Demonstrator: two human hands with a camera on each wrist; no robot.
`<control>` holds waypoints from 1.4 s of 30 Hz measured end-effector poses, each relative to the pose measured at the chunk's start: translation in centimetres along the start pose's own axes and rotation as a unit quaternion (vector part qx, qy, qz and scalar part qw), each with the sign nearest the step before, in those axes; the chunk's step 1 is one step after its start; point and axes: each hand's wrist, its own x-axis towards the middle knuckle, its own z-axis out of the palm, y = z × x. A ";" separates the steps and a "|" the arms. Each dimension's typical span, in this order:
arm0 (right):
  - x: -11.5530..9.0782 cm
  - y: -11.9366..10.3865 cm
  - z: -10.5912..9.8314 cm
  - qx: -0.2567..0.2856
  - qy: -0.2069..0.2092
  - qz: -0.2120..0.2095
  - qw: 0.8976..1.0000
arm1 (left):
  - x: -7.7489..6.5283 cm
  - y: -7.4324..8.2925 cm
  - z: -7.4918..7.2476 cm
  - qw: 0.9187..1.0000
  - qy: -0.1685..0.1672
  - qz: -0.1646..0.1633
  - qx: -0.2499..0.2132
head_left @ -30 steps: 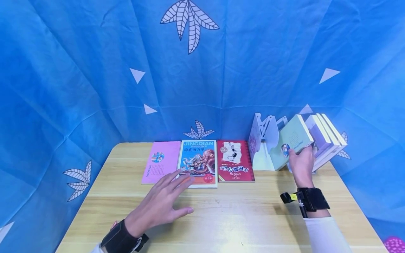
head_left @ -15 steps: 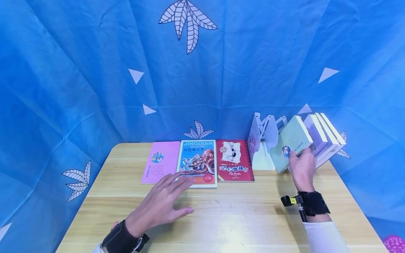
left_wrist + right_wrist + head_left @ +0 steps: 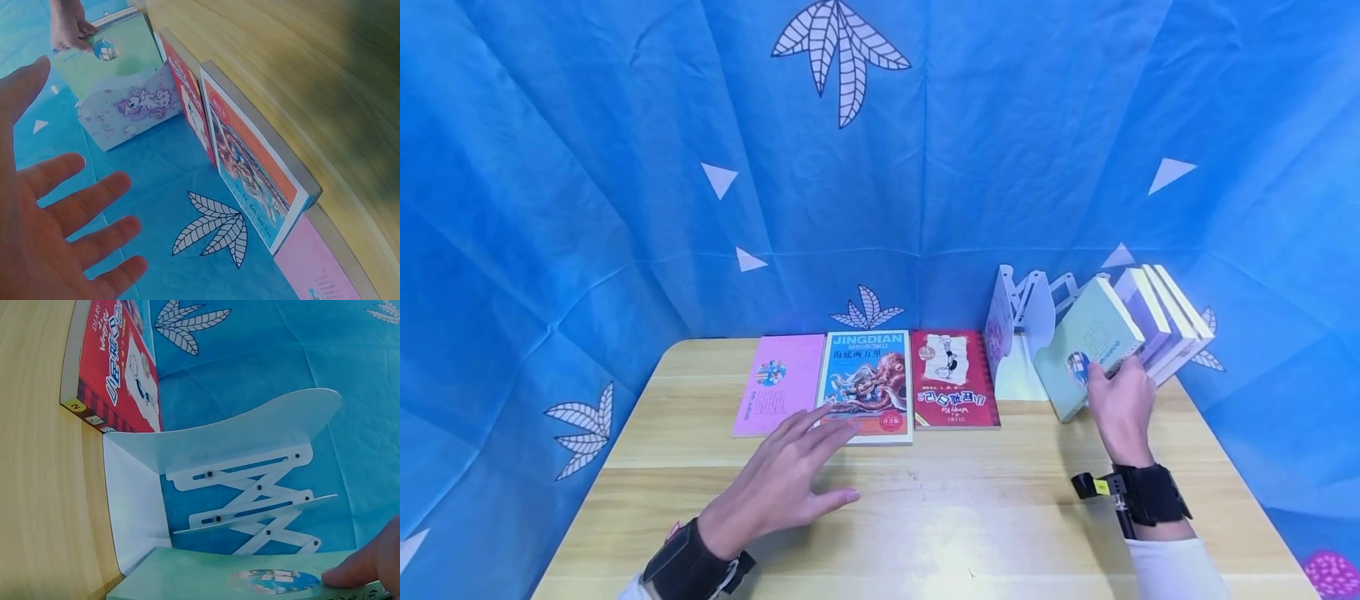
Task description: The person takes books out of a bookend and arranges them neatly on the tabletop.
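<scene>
A green book point(image 3: 1086, 342) leans in a white expanding bookend point(image 3: 1021, 367) at the table's right, jutting nearer to me than the books beside it. My right hand point(image 3: 1123, 408) pinches its near end, the thumb on the cover by a round picture; the other fingers are mostly hidden. Pale purple and white books point(image 3: 1172, 329) tilt behind it. My left hand point(image 3: 786, 475) hovers with spread fingers near a blue octopus book point(image 3: 868, 375), holding nothing. In the left wrist view, the bookend's outer panel point(image 3: 140, 103) shows a pony print.
A pink book point(image 3: 778, 379) and a red book point(image 3: 955, 379) lie flat on either side of the octopus book. Blue patterned cloth point(image 3: 880, 183) hangs behind and beside the wooden table point(image 3: 940, 517).
My right hand has drawn the green book slightly toward me, apart from the tilted books behind it. The left hand has stayed nearly still.
</scene>
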 end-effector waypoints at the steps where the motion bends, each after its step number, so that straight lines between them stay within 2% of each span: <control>1: -0.1 0.0 -0.1 -0.006 0.006 -0.008 1.000 | 0.0 0.0 0.0 1.000 -0.002 -0.001 0.002; 8: -0.6 -0.4 -0.9 -0.015 0.023 -0.039 0.999 | 0.3 -0.1 0.2 1.000 0.001 -0.001 -0.001; 14: -1.3 -1.2 -2.0 0.003 -0.001 -0.035 0.999 | 0.5 -0.1 0.3 1.000 -0.002 -0.005 -0.007; 18: -2.0 -1.7 -2.8 0.013 -0.005 -0.052 0.999 | 0.6 0.0 0.3 1.000 0.000 -0.010 -0.015; 28: -3.3 -2.6 -5.0 -0.015 0.006 -0.073 0.997 | 1.1 0.4 0.6 1.000 0.008 0.006 -0.027; 33: -4.0 -2.8 -6.0 -0.020 0.002 -0.085 0.996 | 1.7 0.5 0.7 0.998 0.017 0.009 -0.066; 36: -4.4 -2.7 -6.4 -0.019 -0.007 -0.095 0.995 | 2.0 0.8 0.8 0.994 0.015 0.004 -0.104; 42: -5.0 -2.5 -7.1 -0.014 -0.031 -0.107 0.994 | 2.5 1.7 0.9 0.984 -0.016 -0.032 -0.174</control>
